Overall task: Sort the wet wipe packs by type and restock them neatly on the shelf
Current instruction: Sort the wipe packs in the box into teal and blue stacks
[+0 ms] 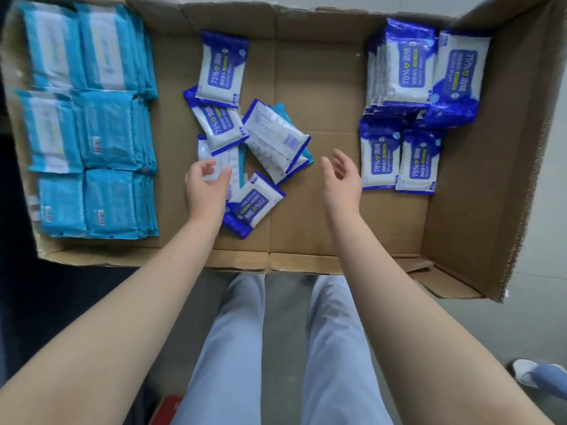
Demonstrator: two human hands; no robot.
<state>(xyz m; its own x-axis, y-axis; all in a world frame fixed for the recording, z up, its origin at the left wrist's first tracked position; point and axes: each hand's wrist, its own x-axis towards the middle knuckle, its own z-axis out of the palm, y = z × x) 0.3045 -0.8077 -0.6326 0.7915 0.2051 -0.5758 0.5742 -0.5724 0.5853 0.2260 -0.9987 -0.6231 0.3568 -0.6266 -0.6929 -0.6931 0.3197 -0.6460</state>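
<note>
1. Cardboard box (306, 72): a wide, low-walled tray holding all the packs. The step in hand appears to be sorting; no shelf is in view.
2. Teal packs (92, 127): a sorted block along the left wall. The stacks sit in two columns, with long axes running away from the person.
3. Blue alcohol packs (411, 96): sorted groups on the right, labels up, long axes also running near-to-far.
4. Loose pile (245, 142): unsorted packs in the centre, mostly blue, lying at mixed angles. Some are face down, and a teal edge shows beneath.
5. Left hand (205, 185): fingers loosely curled over the pile's near-left edge, not closed round anything.
6. Right hand (342, 179): hovers beside the pile, fingers relaxed, holding nothing.
7. Face-down pack (225, 164): lies under the left fingers, its long axis roughly near-to-far. The next move likely calls for pinching it, turning it label-up and carrying it to the blue group.
</note>
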